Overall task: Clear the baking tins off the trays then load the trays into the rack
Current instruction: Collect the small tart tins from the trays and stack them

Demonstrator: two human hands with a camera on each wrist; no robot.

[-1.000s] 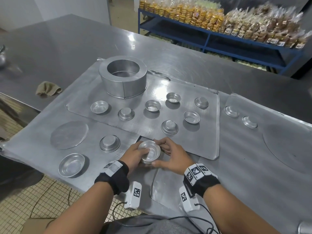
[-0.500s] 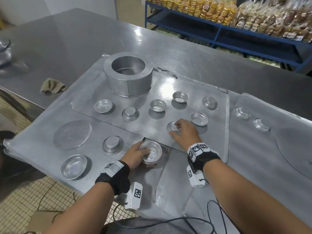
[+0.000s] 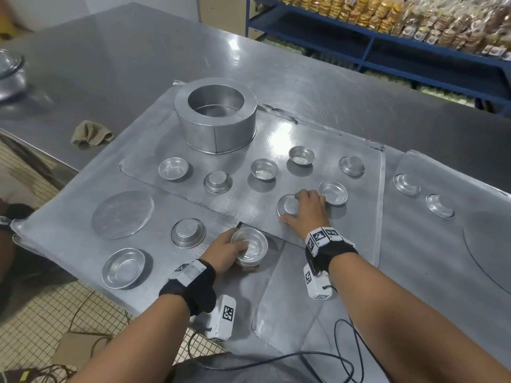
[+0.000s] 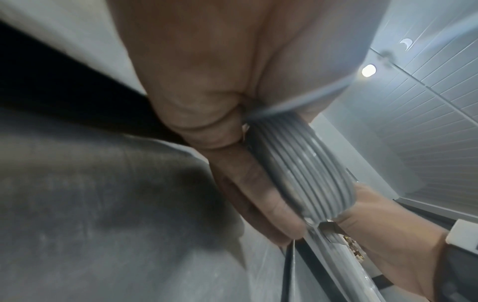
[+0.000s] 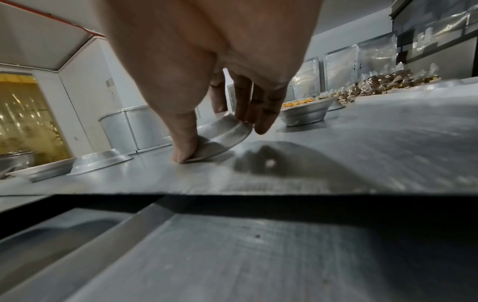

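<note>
My left hand (image 3: 226,251) grips a stack of small nested baking tins (image 3: 250,247) at the near edge of the trays; the ribbed stack (image 4: 297,169) shows against my fingers in the left wrist view. My right hand (image 3: 304,208) pinches an upturned small tin (image 3: 287,204) on the upper tray (image 3: 249,200), thumb and fingers on its rim, one edge tilted up off the tray (image 5: 222,139). Several more small tins lie scattered on the trays, some upright, some upside down. A large round tin (image 3: 215,120) stands at the tray's far end.
Overlapping flat metal trays cover the steel table (image 3: 110,64). A flat round disc (image 3: 123,214) and a wider shallow tin (image 3: 123,268) lie at the left. A cloth (image 3: 90,132) sits on the table. Blue shelves (image 3: 387,37) with bagged goods stand behind. Cables (image 3: 318,363) trail at the near edge.
My right hand left the stack, reached forward to the upturned tin on the upper tray and took hold of its rim. My left hand kept holding the stack in place.
</note>
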